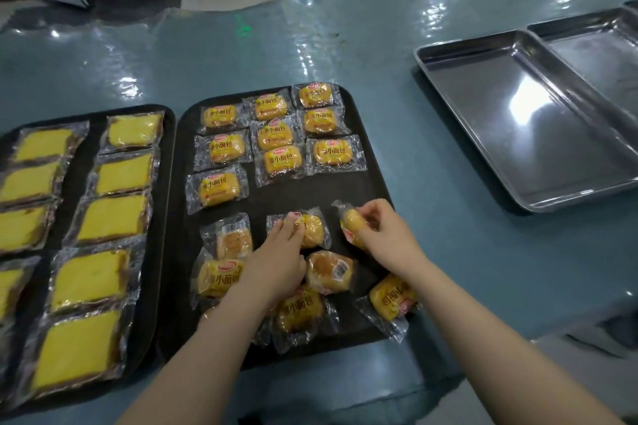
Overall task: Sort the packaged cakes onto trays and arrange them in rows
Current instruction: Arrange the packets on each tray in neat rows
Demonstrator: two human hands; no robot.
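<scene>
Black left tray (165, 217) held sliced cakes (114, 219); middle tray (366, 190) held bun rows. Our left hand (276, 262) pressed straight fingers on one bun pack (312, 229); right hand (386, 235) pinched another pack (352, 222) at that tray's right edge.

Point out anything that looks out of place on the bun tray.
On the middle tray the far buns sit in neat rows, label up. The near ones are jumbled: two lie barcode side up, and one bun hangs over the right edge, turned askew. The right hand holds another bun.
</scene>
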